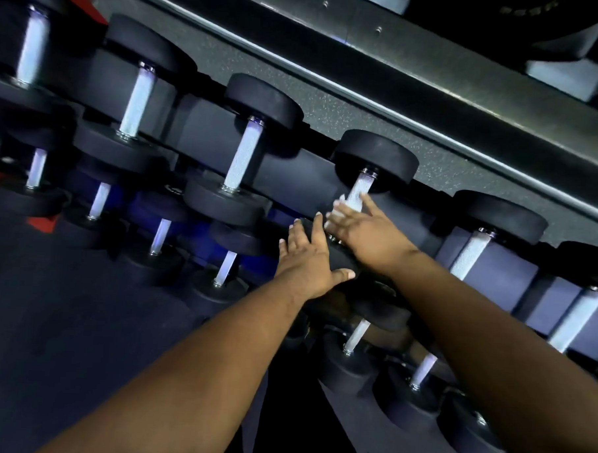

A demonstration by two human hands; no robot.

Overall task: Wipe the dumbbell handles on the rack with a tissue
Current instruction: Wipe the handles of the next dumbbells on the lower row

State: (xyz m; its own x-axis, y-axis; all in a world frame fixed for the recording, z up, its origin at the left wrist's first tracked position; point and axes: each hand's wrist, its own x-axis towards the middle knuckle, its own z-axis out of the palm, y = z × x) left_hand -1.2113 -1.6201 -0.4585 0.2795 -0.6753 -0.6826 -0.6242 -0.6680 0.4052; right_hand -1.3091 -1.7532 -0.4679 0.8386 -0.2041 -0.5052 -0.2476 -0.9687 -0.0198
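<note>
Black dumbbells with silver knurled handles lie side by side on a tilted rack [314,165]. My right hand [366,232] is on the handle [361,184] of one upper-row dumbbell. Its fingers curl over a white tissue [339,211] held against the lower part of that handle. My left hand [306,257] lies flat on the same dumbbell's near black head [340,259], fingers straight and thumb spread. The far head [376,154] is in plain sight. The hands are a little blurred.
Neighbouring upper-row dumbbells sit to the left [244,153] and right [469,254]. A lower row of smaller dumbbells [227,267] runs under my arms. A grey metal rail [433,105] crosses behind the rack. Dark floor [81,319] lies at the lower left.
</note>
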